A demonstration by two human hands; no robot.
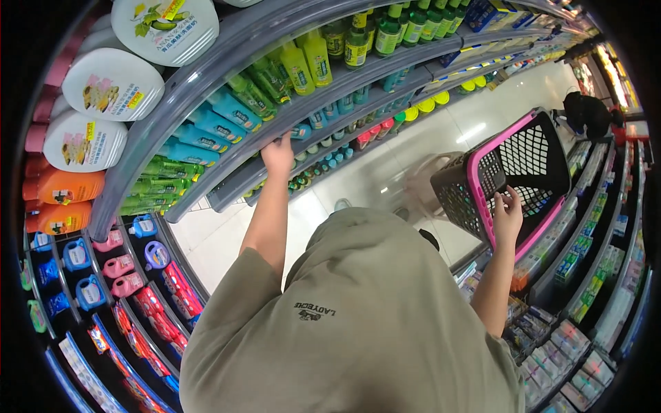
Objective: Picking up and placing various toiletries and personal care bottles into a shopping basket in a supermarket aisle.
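My left hand [279, 155] reaches to the grey shelf on the left, its fingertips partly hidden at the shelf edge, close to a blue bottle [301, 132]. Whether it grips anything cannot be told. To the right, my right hand [507, 214] is over the opening of a black plastic shopping basket [454, 199] with a pink rim, fingers bent and partly spread. The basket is tilted, and lattice walls show inside it. Whether the hand or forearm bears it is unclear. Above my left hand, blue bottles [235, 109] and green bottles [254, 97] line a shelf.
White bottles [112, 85] and orange bottles [71, 188] stand at the upper left. Detergent jugs [89, 291] fill shelves at the lower left. Shelves of small packages [573, 258] run along the right. A person in dark clothing [588, 113] is farther down the tiled aisle [475, 124].
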